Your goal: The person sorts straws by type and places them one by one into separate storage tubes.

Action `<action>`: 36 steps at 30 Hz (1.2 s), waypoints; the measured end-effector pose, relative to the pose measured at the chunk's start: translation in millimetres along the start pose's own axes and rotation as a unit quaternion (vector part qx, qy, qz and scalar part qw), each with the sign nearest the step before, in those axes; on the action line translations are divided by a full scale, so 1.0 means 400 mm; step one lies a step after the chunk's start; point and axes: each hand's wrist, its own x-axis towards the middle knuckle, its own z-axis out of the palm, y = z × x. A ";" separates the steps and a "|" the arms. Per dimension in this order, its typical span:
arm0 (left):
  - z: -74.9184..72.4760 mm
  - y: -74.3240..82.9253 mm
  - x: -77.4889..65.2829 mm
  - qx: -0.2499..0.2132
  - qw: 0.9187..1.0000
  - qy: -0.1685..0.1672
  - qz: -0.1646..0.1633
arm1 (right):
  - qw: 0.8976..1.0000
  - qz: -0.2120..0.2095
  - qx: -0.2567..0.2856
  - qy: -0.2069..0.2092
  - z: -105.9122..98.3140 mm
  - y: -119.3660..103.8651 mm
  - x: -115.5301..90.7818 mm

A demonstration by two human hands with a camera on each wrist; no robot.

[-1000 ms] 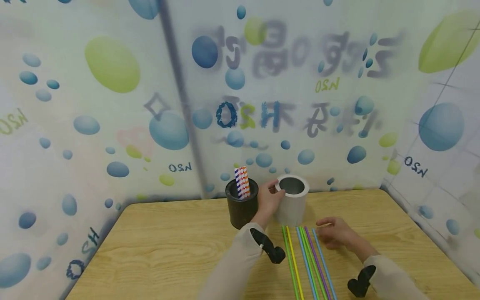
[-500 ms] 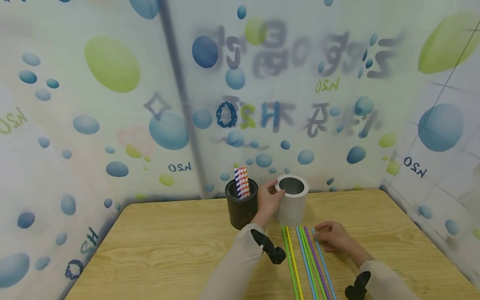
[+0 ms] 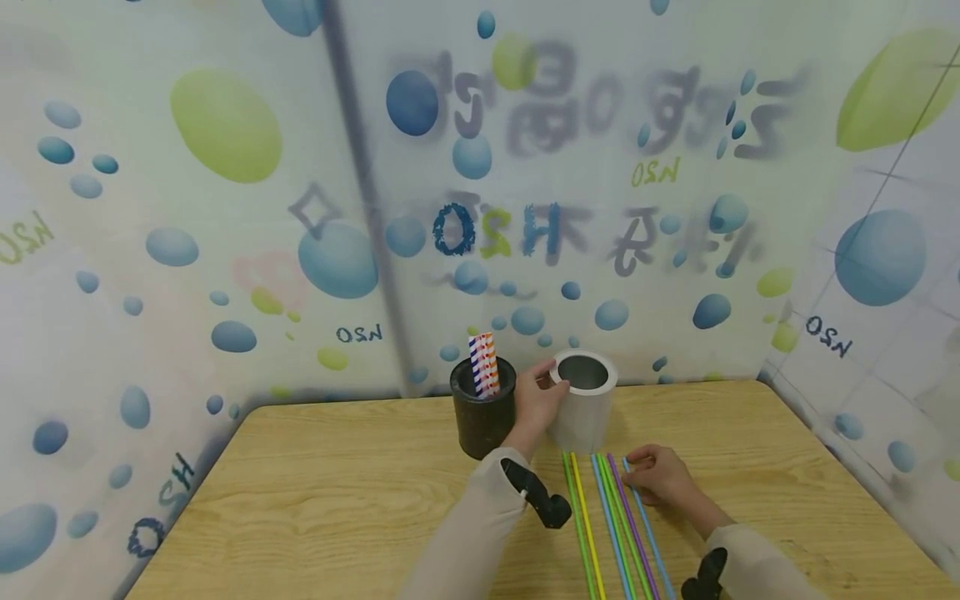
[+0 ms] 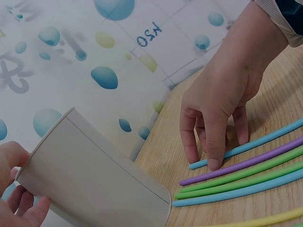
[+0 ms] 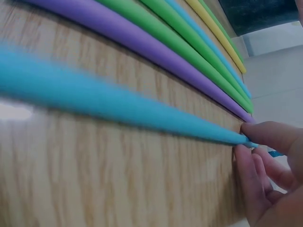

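Observation:
My left hand (image 3: 536, 404) grips the side and rim of a white cup (image 3: 581, 417), which stands upright with nothing seen inside its mouth. In the left wrist view the cup (image 4: 104, 175) has the fingers (image 4: 35, 210) near its rim. My right hand (image 3: 663, 479) pinches the far end of the rightmost blue straw (image 3: 654, 533) between thumb and fingers. Up close in the right wrist view, that blue straw (image 5: 118, 104) runs along the table to the fingertips (image 5: 244, 151). Beside it lies a purple straw (image 3: 639, 525), slightly apart.
Left of the purple straw lie green straws (image 3: 627, 533), another blue straw (image 3: 611, 525) and a yellow straw (image 3: 587, 525). A black cup (image 3: 483, 425) holding striped paper straws (image 3: 483, 367) stands left of the white cup. Behind the wooden table (image 3: 337, 500) hangs a patterned curtain (image 3: 450, 167).
My right hand has moved left onto the end of the rightmost blue straw, and its fingers have closed on it. The left hand and the white cup have stayed put.

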 end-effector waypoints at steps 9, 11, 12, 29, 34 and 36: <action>-0.003 0.006 -0.003 -0.008 1.000 -0.007 -0.008 | 1.000 0.001 -0.014 -0.002 0.002 -0.010 -0.001; -0.002 0.006 -0.002 -0.011 1.000 -0.008 -0.013 | 1.000 0.000 -0.016 -0.002 0.002 -0.011 0.000; -0.002 0.006 -0.002 -0.011 1.000 -0.008 -0.014 | 1.000 0.001 -0.017 -0.002 0.002 -0.011 0.000; 0.002 -0.004 0.005 -0.004 1.000 -0.009 -0.013 | 0.999 -0.023 0.048 0.007 -0.012 0.002 -0.010; -0.001 -0.014 0.009 -0.013 1.000 -0.014 -0.005 | 0.998 -0.012 0.063 -0.002 -0.020 0.005 -0.008; 0.001 -0.038 0.021 -0.016 1.000 -0.015 0.020 | 0.997 -0.004 0.073 -0.009 -0.025 0.005 -0.008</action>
